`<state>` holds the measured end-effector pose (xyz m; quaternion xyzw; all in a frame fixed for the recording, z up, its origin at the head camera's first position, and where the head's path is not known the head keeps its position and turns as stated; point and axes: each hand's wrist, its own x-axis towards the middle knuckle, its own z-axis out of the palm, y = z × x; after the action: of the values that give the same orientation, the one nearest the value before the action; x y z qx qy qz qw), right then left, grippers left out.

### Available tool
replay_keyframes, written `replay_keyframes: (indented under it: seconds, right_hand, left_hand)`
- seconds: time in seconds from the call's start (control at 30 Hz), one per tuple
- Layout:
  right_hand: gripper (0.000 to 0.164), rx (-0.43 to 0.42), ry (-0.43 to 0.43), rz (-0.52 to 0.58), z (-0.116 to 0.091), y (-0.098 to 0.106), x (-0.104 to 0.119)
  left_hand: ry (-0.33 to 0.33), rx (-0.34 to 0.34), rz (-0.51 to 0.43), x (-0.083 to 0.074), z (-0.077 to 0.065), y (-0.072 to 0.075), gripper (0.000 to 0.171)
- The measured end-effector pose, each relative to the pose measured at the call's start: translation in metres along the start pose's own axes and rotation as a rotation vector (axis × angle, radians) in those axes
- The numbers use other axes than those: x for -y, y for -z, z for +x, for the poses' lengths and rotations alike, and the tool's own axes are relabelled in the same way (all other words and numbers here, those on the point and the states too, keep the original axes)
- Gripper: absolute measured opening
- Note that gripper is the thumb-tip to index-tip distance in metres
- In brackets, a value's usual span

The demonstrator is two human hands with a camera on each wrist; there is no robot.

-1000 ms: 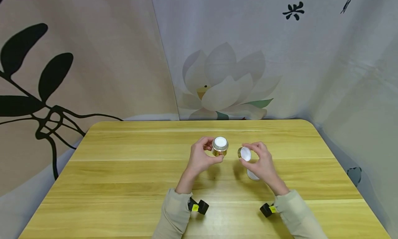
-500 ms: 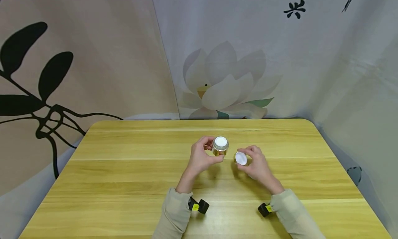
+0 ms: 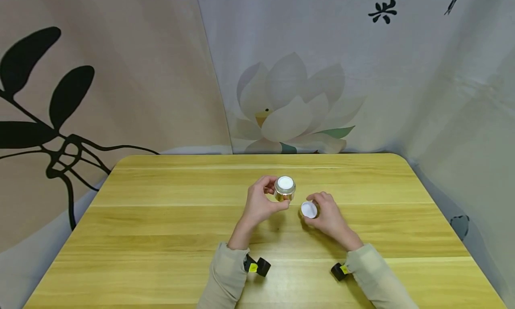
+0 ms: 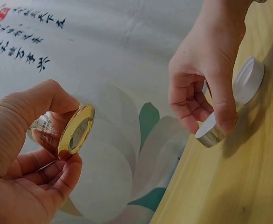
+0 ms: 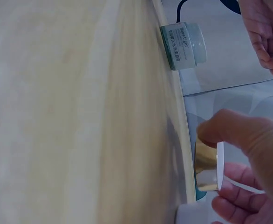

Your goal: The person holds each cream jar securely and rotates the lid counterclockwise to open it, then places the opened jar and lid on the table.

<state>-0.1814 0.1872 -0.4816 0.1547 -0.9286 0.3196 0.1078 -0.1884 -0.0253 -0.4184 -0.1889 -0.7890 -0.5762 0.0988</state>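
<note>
My left hand (image 3: 263,201) grips a small cosmetic jar (image 3: 284,189) between thumb and fingers, above the table. The jar has a clear rim, a gold body and a white disc on top; its shiny gold base (image 4: 76,131) faces the left wrist camera. My right hand (image 3: 331,217) pinches a gold jar lid (image 3: 309,209) by its edge, white inside facing up, a little right of the jar and lower. A larger white lid (image 4: 248,80) lies on the table beyond the right hand in the left wrist view; in the head view the right hand hides it.
The wooden table (image 3: 161,237) has rounded far corners and ends at a printed curtain (image 3: 161,76). In the right wrist view, a green-based jar (image 5: 182,45) with a printed label stands on the table. Black wrist cameras (image 3: 263,267) sit at both cuffs.
My right hand has moved left and toward the near side, lowering the gold lid and turning its white inside more upward. The left hand and jar have stayed in place.
</note>
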Motion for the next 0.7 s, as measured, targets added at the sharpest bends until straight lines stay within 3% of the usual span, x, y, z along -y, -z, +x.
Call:
replay_keyframes:
  seconds: [0.7]
  right_hand:
    - [0.041,0.107,-0.039,-0.05,0.0039,0.0007,0.0009]
  left_hand:
    - [0.012,0.006,0.02,0.0002,-0.0006,-0.0001,0.045]
